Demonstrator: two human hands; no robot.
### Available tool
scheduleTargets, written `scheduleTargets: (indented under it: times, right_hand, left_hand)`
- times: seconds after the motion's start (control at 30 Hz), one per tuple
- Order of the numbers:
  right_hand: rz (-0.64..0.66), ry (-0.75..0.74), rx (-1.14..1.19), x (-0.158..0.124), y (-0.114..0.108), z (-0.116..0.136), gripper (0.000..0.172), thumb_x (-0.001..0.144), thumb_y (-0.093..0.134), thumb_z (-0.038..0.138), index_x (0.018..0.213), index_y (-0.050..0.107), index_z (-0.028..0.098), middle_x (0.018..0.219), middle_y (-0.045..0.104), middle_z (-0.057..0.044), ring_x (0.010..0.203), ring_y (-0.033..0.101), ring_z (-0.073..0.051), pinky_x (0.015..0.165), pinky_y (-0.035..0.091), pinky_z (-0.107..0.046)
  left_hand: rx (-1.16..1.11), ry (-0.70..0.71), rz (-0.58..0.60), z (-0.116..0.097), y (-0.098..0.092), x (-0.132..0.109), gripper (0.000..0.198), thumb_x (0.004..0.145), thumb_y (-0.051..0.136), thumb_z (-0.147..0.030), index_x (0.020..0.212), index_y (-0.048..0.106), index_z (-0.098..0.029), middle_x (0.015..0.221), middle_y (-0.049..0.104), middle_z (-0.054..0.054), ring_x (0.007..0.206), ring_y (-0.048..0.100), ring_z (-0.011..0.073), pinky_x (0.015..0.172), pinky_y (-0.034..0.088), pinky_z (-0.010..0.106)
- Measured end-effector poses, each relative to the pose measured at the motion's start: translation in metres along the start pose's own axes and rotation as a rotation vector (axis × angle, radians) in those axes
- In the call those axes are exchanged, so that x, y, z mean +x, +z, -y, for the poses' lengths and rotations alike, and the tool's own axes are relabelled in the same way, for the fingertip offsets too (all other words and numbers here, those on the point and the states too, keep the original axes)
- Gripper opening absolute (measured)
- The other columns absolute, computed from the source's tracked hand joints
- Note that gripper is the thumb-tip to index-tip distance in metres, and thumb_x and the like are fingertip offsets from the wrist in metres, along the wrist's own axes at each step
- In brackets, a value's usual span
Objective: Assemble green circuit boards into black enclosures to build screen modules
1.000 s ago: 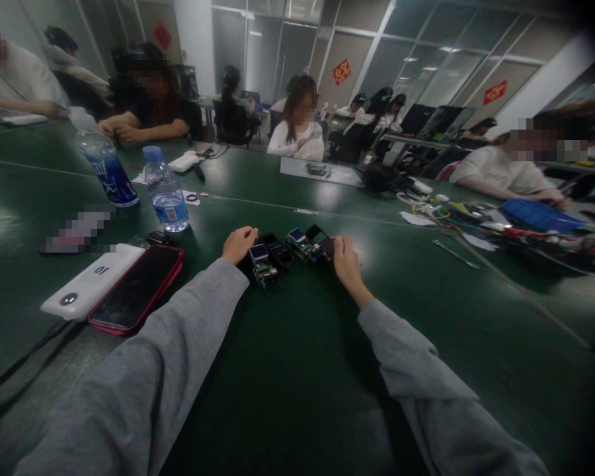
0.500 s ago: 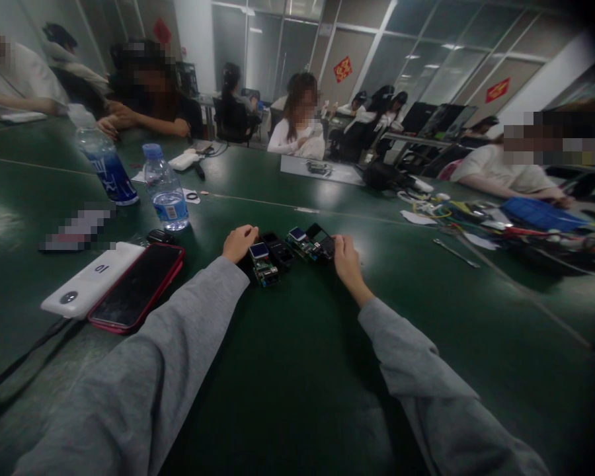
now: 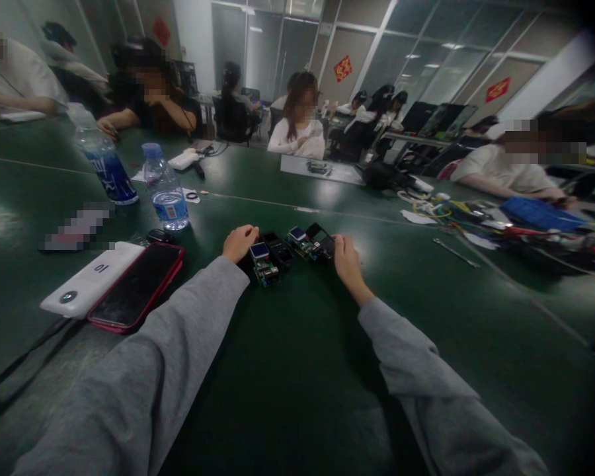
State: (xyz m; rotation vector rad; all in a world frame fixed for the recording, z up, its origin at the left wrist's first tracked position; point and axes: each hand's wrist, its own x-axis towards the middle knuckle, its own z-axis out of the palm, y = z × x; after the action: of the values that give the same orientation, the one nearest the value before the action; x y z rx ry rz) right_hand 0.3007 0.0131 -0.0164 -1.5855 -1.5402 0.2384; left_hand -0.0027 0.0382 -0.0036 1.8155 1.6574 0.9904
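Two small green circuit boards with little screens lie near the middle of the green table: a left board (image 3: 264, 266) and a right board (image 3: 300, 243). Black plastic casing (image 3: 278, 251) sits just right of the left board. My left hand (image 3: 238, 243) rests at the left board's upper left edge, fingers curled in; whatever they grip is hidden. My right hand (image 3: 346, 259) closes on the outer edge of a second black casing (image 3: 321, 239), which has a window-like panel and touches the right board.
Left of my arm lie a red-cased phone (image 3: 139, 287) and a white power bank (image 3: 92, 279). A water bottle (image 3: 166, 192) and a blue-labelled bottle (image 3: 104, 158) stand behind. A wrench (image 3: 456, 253) and a heap of cables (image 3: 480, 218) lie right. Several people sit around.
My hands, the boards and the casings stay in place. Across the table at the left, a person has raised one hand toward the head.
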Motion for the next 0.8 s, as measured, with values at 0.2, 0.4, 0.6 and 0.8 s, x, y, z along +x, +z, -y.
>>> scheduleTargets:
  times: [0.2, 0.4, 0.6, 0.8]
  right_hand:
    - [0.003, 0.003, 0.008, -0.001, -0.0009, 0.0012, 0.051, 0.094, 0.024, 0.058, 0.103, 0.056, 0.02, 0.094, 0.064, -0.009, 0.085, 0.058, -0.023, 0.077, 0.041, -0.034]
    - [0.009, 0.007, 0.019, -0.0012, -0.0013, 0.0018, 0.049, 0.094, 0.024, 0.057, 0.103, 0.056, 0.02, 0.096, 0.064, -0.01, 0.087, 0.058, -0.024, 0.078, 0.042, -0.034]
    - [0.007, 0.014, 0.015, -0.0016, -0.0013, 0.0025, 0.048, 0.095, 0.024, 0.056, 0.104, 0.055, 0.02, 0.095, 0.064, -0.01, 0.086, 0.058, -0.023, 0.077, 0.042, -0.034]
    - [0.0, 0.002, 0.008, -0.001, -0.0008, 0.0013, 0.053, 0.094, 0.023, 0.06, 0.104, 0.055, 0.02, 0.094, 0.064, -0.009, 0.086, 0.058, -0.023, 0.077, 0.042, -0.034]
  left_hand:
    - [-0.001, -0.001, 0.015, 0.0002, -0.0007, -0.0005, 0.038, 0.092, 0.042, -0.046, 0.073, 0.063, -0.021, 0.075, 0.065, 0.002, 0.068, 0.056, 0.0159, 0.063, 0.037, 0.028]
    - [0.001, 0.0, 0.019, 0.0005, -0.0012, -0.0009, 0.039, 0.092, 0.041, -0.047, 0.073, 0.062, -0.021, 0.076, 0.065, 0.002, 0.068, 0.056, 0.0159, 0.062, 0.037, 0.028]
    - [-0.007, -0.007, 0.028, -0.0013, -0.0014, -0.0009, 0.038, 0.092, 0.041, -0.045, 0.073, 0.061, -0.02, 0.076, 0.065, 0.002, 0.069, 0.057, 0.0157, 0.063, 0.038, 0.028]
    - [0.018, -0.002, 0.023, -0.0005, -0.0007, 0.0003, 0.038, 0.092, 0.041, -0.045, 0.073, 0.061, -0.02, 0.076, 0.065, 0.001, 0.071, 0.057, 0.0157, 0.064, 0.038, 0.027]
